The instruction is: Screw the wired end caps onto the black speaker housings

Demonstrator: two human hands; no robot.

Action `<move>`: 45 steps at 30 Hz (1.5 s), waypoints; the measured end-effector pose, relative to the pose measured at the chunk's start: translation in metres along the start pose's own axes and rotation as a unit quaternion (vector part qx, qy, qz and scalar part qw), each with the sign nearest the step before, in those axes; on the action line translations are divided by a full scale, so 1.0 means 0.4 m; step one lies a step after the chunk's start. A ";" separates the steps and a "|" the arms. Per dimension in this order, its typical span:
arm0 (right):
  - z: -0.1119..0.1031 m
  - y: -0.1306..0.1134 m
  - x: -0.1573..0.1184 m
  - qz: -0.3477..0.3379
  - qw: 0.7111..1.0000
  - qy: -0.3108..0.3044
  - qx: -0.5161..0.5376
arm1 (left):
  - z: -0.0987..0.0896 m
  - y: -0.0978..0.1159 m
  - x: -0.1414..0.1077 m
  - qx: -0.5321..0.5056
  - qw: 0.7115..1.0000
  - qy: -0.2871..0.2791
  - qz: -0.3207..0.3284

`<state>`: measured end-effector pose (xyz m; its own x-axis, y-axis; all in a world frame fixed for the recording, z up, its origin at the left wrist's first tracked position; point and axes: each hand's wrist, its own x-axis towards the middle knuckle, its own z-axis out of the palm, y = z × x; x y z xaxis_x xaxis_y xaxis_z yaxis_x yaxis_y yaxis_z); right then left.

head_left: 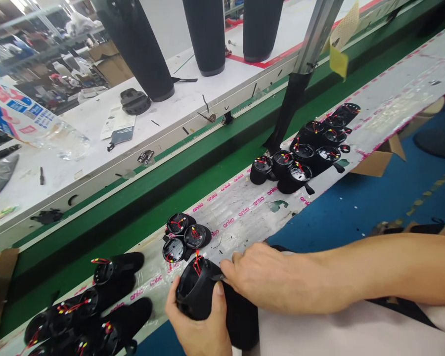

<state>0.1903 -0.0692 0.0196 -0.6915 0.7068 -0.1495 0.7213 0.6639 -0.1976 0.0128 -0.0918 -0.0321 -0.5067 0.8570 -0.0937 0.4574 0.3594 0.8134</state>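
We cradle black cylinder (204, 292) firmly in left hand (203, 333), pinch thin dark piece (218, 278) in right hand (259, 277), best sparing red wires (197, 265).

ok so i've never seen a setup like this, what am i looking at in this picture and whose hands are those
There's no robot here: these are a person's bare hands, seen by a camera worn on their head, looking forward and down. It is the only view.

The left hand holds a dark, open-ended cylinder with red wires at its mouth. The right hand is at its rim; whether it grips a tool is hard to tell.

Similar cylinders with wires stand or lie in groups on a long pale strip printed "anko". Beyond a green band, a white table bears a plastic bottle and three taller dark cylinders.
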 end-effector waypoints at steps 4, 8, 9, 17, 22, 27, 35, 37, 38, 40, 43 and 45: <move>0.030 0.000 0.009 0.014 0.999 0.030 -0.002 | -0.002 -0.002 0.004 -0.007 1.000 0.001 -0.003; 0.063 0.007 0.025 -0.007 0.999 0.035 -0.009 | -0.007 -0.035 0.028 -0.046 0.998 -0.050 -0.004; 0.066 0.011 0.027 -0.011 0.999 0.039 -0.002 | -0.007 -0.046 0.036 -0.063 0.995 -0.073 -0.008; 0.042 0.052 0.016 0.005 1.000 0.021 0.012 | -0.006 -0.066 0.048 -0.280 0.917 -0.217 -0.185; 0.055 0.061 0.026 -0.014 0.999 0.029 -0.021 | -0.009 -0.065 0.043 -0.260 0.933 -0.202 -0.149; 0.049 0.065 0.021 -0.032 0.998 0.025 -0.053 | -0.002 -0.072 0.040 -0.219 0.954 -0.179 -0.101; 0.081 0.078 0.014 -0.028 0.993 0.071 -0.087 | 0.005 -0.066 0.039 -0.194 0.956 -0.198 -0.092; 0.091 0.078 0.014 -0.024 0.993 0.081 -0.085 | 0.004 -0.067 0.044 -0.195 0.953 -0.207 -0.103; 0.094 0.078 0.013 -0.022 0.993 0.084 -0.084 | 0.004 -0.068 0.045 -0.196 0.952 -0.210 -0.107; 0.097 0.079 0.012 -0.020 0.992 0.090 -0.083 | 0.005 -0.069 0.046 -0.196 0.951 -0.214 -0.110; 0.099 0.079 0.010 -0.017 0.992 0.094 -0.081 | 0.009 -0.068 0.044 -0.196 0.951 -0.211 -0.107; 0.099 0.079 0.009 -0.015 0.993 0.090 -0.078 | 0.011 -0.067 0.042 -0.198 0.954 -0.203 -0.102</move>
<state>0.2091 -0.0551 -0.0254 -0.7049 0.7085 0.0329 0.7071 0.7056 -0.0455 -0.0047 -0.0855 -0.0581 -0.1953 0.8849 -0.4229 0.0272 0.4360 0.8996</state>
